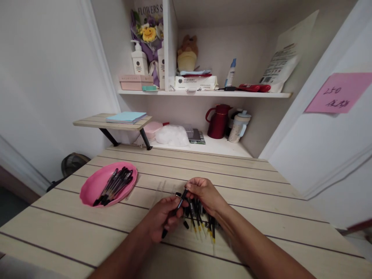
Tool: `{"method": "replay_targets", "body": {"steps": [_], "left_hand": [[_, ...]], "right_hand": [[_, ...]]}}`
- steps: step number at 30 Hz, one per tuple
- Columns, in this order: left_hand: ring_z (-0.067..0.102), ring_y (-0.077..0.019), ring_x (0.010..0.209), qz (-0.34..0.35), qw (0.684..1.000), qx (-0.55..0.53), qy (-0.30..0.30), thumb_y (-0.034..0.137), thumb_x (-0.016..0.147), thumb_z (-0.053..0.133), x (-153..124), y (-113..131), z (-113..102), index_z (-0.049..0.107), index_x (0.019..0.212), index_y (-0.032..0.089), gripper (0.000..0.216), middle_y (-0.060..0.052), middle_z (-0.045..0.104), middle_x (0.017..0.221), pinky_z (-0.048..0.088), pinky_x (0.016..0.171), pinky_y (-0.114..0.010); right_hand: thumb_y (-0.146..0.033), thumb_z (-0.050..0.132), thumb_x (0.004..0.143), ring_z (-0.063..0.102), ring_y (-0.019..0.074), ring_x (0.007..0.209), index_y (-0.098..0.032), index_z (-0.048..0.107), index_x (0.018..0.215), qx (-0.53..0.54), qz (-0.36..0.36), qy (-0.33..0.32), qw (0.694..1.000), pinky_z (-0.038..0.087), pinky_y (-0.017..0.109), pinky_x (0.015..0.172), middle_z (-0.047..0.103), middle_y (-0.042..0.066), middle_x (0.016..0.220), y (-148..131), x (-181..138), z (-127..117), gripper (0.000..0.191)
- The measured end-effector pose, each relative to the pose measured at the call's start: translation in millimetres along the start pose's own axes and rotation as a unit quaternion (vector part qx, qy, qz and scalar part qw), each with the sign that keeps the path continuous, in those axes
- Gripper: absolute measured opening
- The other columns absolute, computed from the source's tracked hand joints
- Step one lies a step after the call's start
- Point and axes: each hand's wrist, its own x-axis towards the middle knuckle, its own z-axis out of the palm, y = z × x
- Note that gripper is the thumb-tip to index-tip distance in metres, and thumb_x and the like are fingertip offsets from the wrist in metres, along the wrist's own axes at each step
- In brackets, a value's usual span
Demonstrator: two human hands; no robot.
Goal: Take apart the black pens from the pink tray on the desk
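On my cam: L hand point(166, 212) grips a pen point(181, 200), R hand point(203, 190) pinches its far end. Pen's above desk point(261, 217), beside pile point(200, 217); bowl point(88, 190) w/ more pens to L.

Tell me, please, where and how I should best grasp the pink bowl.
Take the pink bowl by its left rim, coming from the left, thumb inside, probably with the left hand once free. The wall there is bare, while the pens lie mostly to the right. The flared edge should suit this grip.
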Motion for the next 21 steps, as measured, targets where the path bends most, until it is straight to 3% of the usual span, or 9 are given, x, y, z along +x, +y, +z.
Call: {"method": "replay_targets", "body": {"steps": [4,9,12,15,19,21], "left_hand": [[0.022,0.0016,0.03,-0.012,0.999,-0.022,-0.048,0.034,0.071,0.055,-3.3,7.7,-4.7,0.057,0.083,0.012,0.025,0.006,0.043,0.051,0.009,0.03,-0.014],[0.026,-0.0003,0.027,0.096,0.989,0.105,0.042,0.043,0.072,0.052,1.9,2.1,1.0,0.052,0.076,0.014,0.029,0.006,0.046,0.049,0.012,0.028,-0.015],[0.027,-0.0008,0.025,0.109,0.978,0.156,0.081,0.045,0.071,0.053,4.9,-2.8,3.0,0.05,0.073,0.015,0.03,0.008,0.046,0.046,0.013,0.027,-0.015],[0.028,-0.0014,0.025,0.095,0.978,0.164,0.083,0.045,0.071,0.051,4.7,-3.9,2.1,0.052,0.077,0.014,0.031,0.007,0.046,0.045,0.014,0.026,-0.016],[0.026,-0.0018,0.024,0.086,0.985,0.141,0.048,0.048,0.074,0.044,4.1,-2.7,1.2,0.053,0.079,0.015,0.035,0.008,0.045,0.044,0.015,0.026,-0.016],[0.027,-0.0022,0.024,0.093,0.982,0.151,0.058,0.048,0.075,0.044,5.2,-3.0,1.8,0.052,0.077,0.015,0.034,0.007,0.045,0.043,0.015,0.026,-0.016]], "right_hand": [[-0.033,0.069,0.058,0.047,0.0071,0.045,-0.013,0.059,0.068,0.025,-0.023,-0.039,0.999,0.033,0.02,0.046,0.056,-0.002,0.05,-8.5,-0.6,5.2,0.025],[-0.038,0.07,0.057,0.051,0.0083,0.048,-0.015,0.054,0.072,0.065,0.031,-0.066,0.995,0.038,0.022,0.05,0.056,-0.002,0.055,-3.1,2.0,8.9,0.032],[-0.041,0.068,0.057,0.049,0.0081,0.044,-0.014,0.051,0.063,0.025,0.033,-0.04,0.998,0.034,0.021,0.046,0.054,-0.003,0.05,5.5,2.8,8.7,0.032],[-0.039,0.068,0.058,0.048,0.0078,0.042,-0.014,0.053,0.062,0.01,0.026,-0.037,0.999,0.033,0.021,0.046,0.054,-0.002,0.049,8.6,1.7,8.5,0.029],[-0.038,0.067,0.06,0.049,0.0087,0.042,-0.014,0.053,0.065,0.065,0.02,-0.066,0.995,0.036,0.023,0.047,0.054,-0.003,0.05,7.2,-0.5,11.0,0.028],[-0.038,0.067,0.061,0.048,0.0086,0.041,-0.015,0.051,0.064,0.087,0.02,-0.078,0.993,0.036,0.023,0.047,0.053,-0.003,0.049,8.5,-0.9,13.1,0.028]]}}
